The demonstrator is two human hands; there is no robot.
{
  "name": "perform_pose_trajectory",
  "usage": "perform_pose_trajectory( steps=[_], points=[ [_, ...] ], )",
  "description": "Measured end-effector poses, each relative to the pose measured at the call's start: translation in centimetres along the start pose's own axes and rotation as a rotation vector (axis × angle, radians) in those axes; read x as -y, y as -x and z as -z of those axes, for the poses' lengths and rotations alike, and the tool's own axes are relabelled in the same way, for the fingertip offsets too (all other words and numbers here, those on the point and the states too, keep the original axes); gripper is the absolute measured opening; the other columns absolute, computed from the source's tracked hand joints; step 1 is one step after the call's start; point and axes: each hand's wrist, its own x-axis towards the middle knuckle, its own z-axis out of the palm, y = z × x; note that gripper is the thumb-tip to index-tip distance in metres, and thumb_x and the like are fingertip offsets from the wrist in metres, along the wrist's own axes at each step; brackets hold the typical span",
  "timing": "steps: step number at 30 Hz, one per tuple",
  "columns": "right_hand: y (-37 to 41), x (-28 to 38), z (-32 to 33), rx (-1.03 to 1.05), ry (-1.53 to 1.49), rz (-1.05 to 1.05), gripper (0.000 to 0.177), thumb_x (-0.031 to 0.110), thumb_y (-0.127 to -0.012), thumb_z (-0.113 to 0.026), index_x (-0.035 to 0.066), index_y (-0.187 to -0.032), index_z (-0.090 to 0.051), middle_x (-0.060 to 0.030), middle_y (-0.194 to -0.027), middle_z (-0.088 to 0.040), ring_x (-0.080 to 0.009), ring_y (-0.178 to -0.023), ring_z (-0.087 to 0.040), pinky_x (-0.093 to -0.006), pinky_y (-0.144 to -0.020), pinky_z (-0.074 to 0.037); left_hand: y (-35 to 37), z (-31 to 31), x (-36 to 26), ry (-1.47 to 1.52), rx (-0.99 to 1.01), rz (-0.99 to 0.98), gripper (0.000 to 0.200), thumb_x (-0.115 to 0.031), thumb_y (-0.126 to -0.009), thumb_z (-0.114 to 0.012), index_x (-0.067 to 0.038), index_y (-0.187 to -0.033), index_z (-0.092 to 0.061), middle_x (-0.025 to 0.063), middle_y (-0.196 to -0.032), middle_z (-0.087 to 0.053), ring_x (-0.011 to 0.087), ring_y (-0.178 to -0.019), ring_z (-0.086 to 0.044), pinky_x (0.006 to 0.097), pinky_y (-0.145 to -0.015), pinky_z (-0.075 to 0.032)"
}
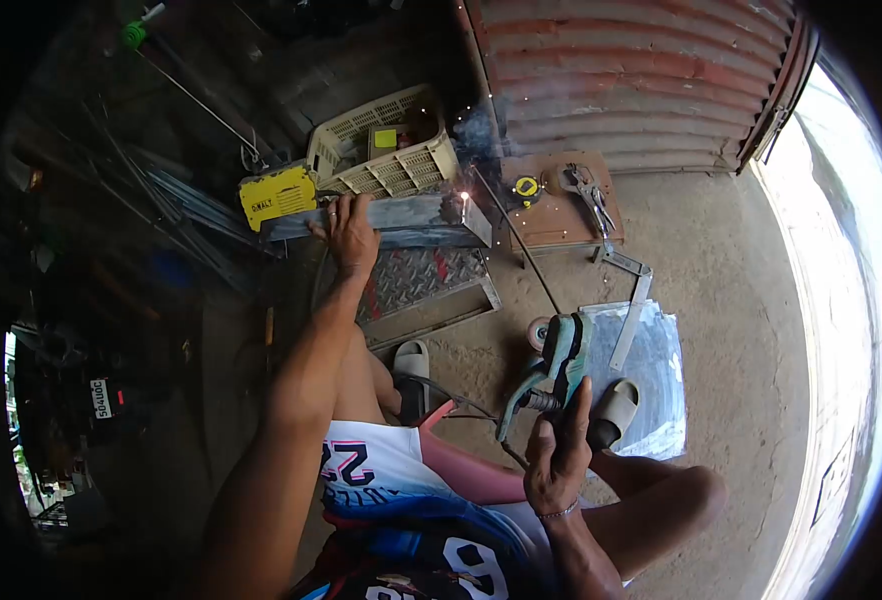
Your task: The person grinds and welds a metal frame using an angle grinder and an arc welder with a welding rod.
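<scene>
My left hand (349, 237) is closed over a grey rectangular steel tube (411, 222), pressing its top and near side. In my right hand (559, 462) is a teal welding electrode holder (564, 352) with a visible spring, the index finger lying along it. From its jaws a thin electrode rod (517, 242) slants up toward the tube's right end. A bright spark (464, 196) glows on that end, with small sparks and bluish smoke around it. Under the tube sits a diamond-plate metal step (426, 282).
A yellow DeWalt-marked item (279, 197) touches the tube's left end; a cream crate (401, 165) stands behind. On a low brown table (561, 172) are a tape measure (527, 187) and locking pliers (589, 195). A metal square (631, 315) lies partly over a painted sheet (661, 385).
</scene>
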Motion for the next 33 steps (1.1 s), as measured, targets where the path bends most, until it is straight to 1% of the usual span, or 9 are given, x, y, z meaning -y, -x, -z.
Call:
perform_pose_trajectory(
  steps=[4, 6, 12, 14, 15, 18, 25, 27, 33],
  points=[
    [-0.1, -0.1, 0.1, 0.0, 0.035, -0.022, 0.065, 0.011, -0.106, -0.044, 0.006, -0.163, -0.013, 0.0021, -0.075, -0.049, -0.0039, -0.06, -0.039, -0.0198, -0.053, -0.034, 0.0, 0.2, -0.1, 0.016, 0.034, 0.031, 0.065, -0.01, -0.066, -0.084, -0.025, -0.123, -0.056, 0.0009, -0.122, -0.051, 0.0281, -0.13, -0.044, 0.0777, -0.105, -0.02],
    [0.1, 0.0, 0.2, 0.019, 0.041, -0.074, 0.065, 0.011, -0.106, -0.044, 0.005, -0.162, -0.013, 0.0022, -0.073, -0.048, -0.0039, -0.058, -0.038, -0.02, -0.053, -0.034, 0.0, 0.0, 0.0, 0.016, 0.047, 0.036, 0.066, -0.009, -0.066, -0.084, -0.025, -0.123, -0.056, 0.0004, -0.124, -0.051, 0.028, -0.132, -0.043, 0.0774, -0.107, -0.018],
    [-0.1, 0.1, 0.2, -0.001, 0.085, -0.04, 0.063, 0.013, -0.106, -0.046, 0.004, -0.161, -0.017, 0.0024, -0.071, -0.047, -0.0042, -0.057, -0.038, -0.0209, -0.052, -0.034, 0.0, 0.0, -0.2, 0.021, 0.047, 0.039, 0.062, -0.008, -0.067, -0.083, -0.024, -0.12, -0.057, 0.0001, -0.124, -0.052, 0.0279, -0.132, -0.043, 0.0767, -0.108, -0.017],
    [0.2, 0.2, 0.2, 0.024, 0.07, -0.089, 0.063, 0.013, -0.105, -0.046, 0.003, -0.161, -0.018, 0.0015, -0.071, -0.048, -0.0047, -0.058, -0.039, -0.0216, -0.052, -0.036, 0.1, 0.2, -0.4, 0.037, 0.025, 0.034, 0.062, -0.007, -0.065, -0.083, -0.023, -0.12, -0.057, 0.0004, -0.124, -0.053, 0.027, -0.132, -0.044, 0.0753, -0.108, -0.018],
    [0.1, 0.1, 0.2, 0.018, 0.089, -0.061, 0.063, 0.013, -0.105, -0.047, 0.002, -0.16, -0.019, -0.0002, -0.072, -0.05, -0.0059, -0.059, -0.04, -0.0229, -0.053, -0.037, 0.1, 0.4, -0.4, 0.049, 0.011, 0.035, 0.063, -0.006, -0.063, -0.082, -0.023, -0.119, -0.057, 0.0006, -0.123, -0.053, 0.0261, -0.132, -0.044, 0.0739, -0.109, -0.019],
    [0.1, 0.2, 0.2, 0.027, 0.118, -0.065, 0.064, 0.013, -0.104, -0.048, 0.001, -0.16, -0.019, -0.0019, -0.073, -0.053, -0.0071, -0.06, -0.042, -0.0237, -0.054, -0.038, 0.1, 0.5, -0.4, 0.016, 0.048, 0.044, 0.063, -0.01, -0.065, -0.086, -0.024, -0.12, -0.057, 0.0004, -0.125, -0.053, 0.0276, -0.132, -0.043, 0.0756, -0.11, -0.016],
    [0.0, 0.5, 0.2, 0.011, 0.139, -0.041, 0.063, 0.012, -0.103, -0.048, 0.001, -0.159, -0.022, -0.0043, -0.076, -0.054, -0.0097, -0.062, -0.044, -0.0257, -0.057, -0.041, 0.0, 0.3, -0.4, -0.03, 0.046, 0.049, 0.066, -0.012, -0.065, -0.087, -0.024, -0.121, -0.056, -0.0005, -0.126, -0.053, 0.0272, -0.133, -0.043, 0.0761, -0.111, -0.017],
    [0.0, 0.7, 0.2, 0.03, 0.121, -0.098, 0.063, 0.013, -0.103, -0.049, 0.0, -0.159, -0.023, -0.0062, -0.077, -0.055, -0.0113, -0.064, -0.045, -0.0268, -0.059, -0.043, 0.1, 0.4, -0.6, 0.012, 0.02, 0.059, 0.062, -0.006, -0.063, -0.083, -0.023, -0.117, -0.058, 0.0013, -0.121, -0.054, 0.0261, -0.132, -0.045, 0.0731, -0.111, -0.017],
    [-0.3, 1.3, 0.3, 0.052, 0.124, -0.107, 0.063, 0.014, -0.103, -0.05, -0.001, -0.159, -0.023, -0.0094, -0.081, -0.057, -0.013, -0.065, -0.048, -0.0281, -0.062, -0.045, 0.1, 0.4, -0.6, 0.024, 0.03, 0.06, 0.063, -0.005, -0.062, -0.083, -0.023, -0.117, -0.058, 0.0008, -0.121, -0.054, 0.0264, -0.131, -0.045, 0.073, -0.112, -0.016]
  ],
)
